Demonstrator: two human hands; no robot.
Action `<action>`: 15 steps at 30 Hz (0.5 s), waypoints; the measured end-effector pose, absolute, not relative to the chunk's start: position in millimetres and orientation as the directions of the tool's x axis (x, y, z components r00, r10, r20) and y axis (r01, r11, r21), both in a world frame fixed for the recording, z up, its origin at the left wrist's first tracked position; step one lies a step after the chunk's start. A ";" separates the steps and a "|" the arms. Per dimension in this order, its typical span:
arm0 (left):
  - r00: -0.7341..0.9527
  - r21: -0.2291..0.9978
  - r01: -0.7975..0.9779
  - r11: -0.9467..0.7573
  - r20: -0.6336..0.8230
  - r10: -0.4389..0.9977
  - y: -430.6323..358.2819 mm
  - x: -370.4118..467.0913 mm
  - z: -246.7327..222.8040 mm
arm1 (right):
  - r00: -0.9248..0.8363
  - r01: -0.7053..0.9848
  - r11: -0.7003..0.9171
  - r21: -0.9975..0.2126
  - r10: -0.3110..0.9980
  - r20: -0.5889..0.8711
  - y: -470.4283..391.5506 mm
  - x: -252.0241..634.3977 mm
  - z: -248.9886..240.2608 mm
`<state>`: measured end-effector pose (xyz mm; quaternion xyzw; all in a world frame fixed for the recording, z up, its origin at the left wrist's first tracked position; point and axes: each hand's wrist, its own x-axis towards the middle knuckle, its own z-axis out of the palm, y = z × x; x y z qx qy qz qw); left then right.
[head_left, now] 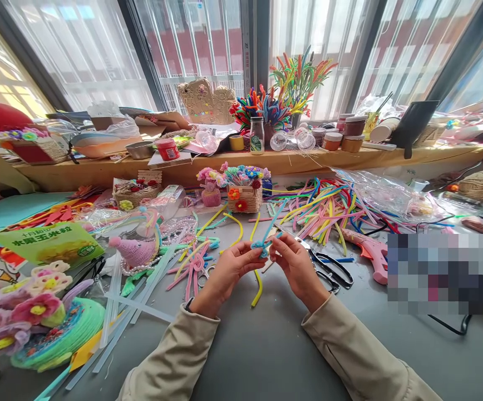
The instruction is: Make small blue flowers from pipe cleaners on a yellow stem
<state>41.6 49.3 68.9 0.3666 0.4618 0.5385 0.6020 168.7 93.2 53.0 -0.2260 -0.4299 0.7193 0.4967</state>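
Above the middle of the grey table, my left hand (236, 266) pinches a light blue pipe cleaner (260, 245) that is bent into small loops. Its straight end sticks up and to the right. On the right side, my right hand (294, 260) closes its fingertips on the same blue pipe cleaner. A yellow pipe cleaner (257, 289) lies on the table below and between my hands. Black-handled scissors (336, 267) rest just right of my right hand. Smaller scissors (205, 275) lie partly hidden beyond my left wrist.
A pink glue gun (367, 253) lies to the right. Loose pipe cleaners (319, 211) pile up behind it. Clear glue sticks (116, 301) and a fuzzy flower piece (37, 309) fill the left. A flower basket (245, 199) stands at the back, below a crowded ledge (208, 167).
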 end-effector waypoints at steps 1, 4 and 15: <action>-0.005 0.938 -0.310 0.156 -0.166 0.986 49.4 41.4 69.2 | -0.416 -0.526 -0.151 -0.837 0.904 0.099 93.1 168.7 52.7; -0.009 0.934 -0.314 0.167 -0.179 0.984 49.0 41.2 69.9 | -0.431 -0.527 -0.170 -0.833 0.898 0.089 93.6 168.5 52.0; 0.000 0.938 -0.279 0.206 -0.215 0.977 48.6 44.6 72.4 | -0.309 -0.368 0.067 -0.927 0.932 0.190 97.9 168.0 48.6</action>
